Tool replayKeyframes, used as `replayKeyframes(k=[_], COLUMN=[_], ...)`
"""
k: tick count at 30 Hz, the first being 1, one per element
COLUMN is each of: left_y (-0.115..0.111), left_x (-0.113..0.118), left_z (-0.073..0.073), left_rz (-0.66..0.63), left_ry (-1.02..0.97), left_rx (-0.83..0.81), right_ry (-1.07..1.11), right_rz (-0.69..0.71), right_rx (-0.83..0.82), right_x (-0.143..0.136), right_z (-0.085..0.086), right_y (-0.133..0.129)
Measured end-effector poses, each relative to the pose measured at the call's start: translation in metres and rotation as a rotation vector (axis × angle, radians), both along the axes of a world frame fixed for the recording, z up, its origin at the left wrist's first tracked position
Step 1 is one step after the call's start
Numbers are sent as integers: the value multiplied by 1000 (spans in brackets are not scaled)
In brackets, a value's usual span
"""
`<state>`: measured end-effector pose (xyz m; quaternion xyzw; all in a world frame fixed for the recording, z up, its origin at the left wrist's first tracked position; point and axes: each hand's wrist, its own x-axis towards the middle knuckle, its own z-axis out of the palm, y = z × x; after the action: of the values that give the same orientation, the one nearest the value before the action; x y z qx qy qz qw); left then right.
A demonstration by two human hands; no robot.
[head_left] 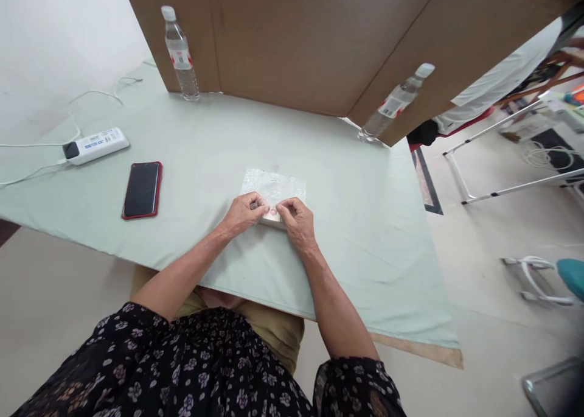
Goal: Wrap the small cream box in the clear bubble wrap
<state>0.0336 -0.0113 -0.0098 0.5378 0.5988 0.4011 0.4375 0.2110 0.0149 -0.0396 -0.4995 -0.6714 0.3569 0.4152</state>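
So the bubble wrap (275,186) lies flat near the table's (365,234) front edge, partly over a small box (272,222); left hand (246,214) and right hand (297,220) pinch at it, though can't tell what's between the fingertips.

Two water bottles (182,61), one phone (142,190), one power strip (97,146), two bare hands (245,215), one bubble-wrap sheet (274,185)

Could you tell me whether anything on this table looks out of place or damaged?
Only the pale green cloth looks slightly askew: a brown edge shows below it at the near right corner. I see no spill or damage.
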Motion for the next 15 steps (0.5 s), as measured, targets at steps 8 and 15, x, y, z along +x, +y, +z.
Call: replayKeyframes(k=[8,15], left_y=[2,-3], left_x=[0,-14], left_z=[-4,5], left_rz=[-14,-25], left_ry=[9,51], left_rx=[10,-3], right_ry=[-424,-663], right_rz=[-122,165], right_rx=[604,593], right_x=[9,-9], right_z=[19,14], right_y=[-17,-30])
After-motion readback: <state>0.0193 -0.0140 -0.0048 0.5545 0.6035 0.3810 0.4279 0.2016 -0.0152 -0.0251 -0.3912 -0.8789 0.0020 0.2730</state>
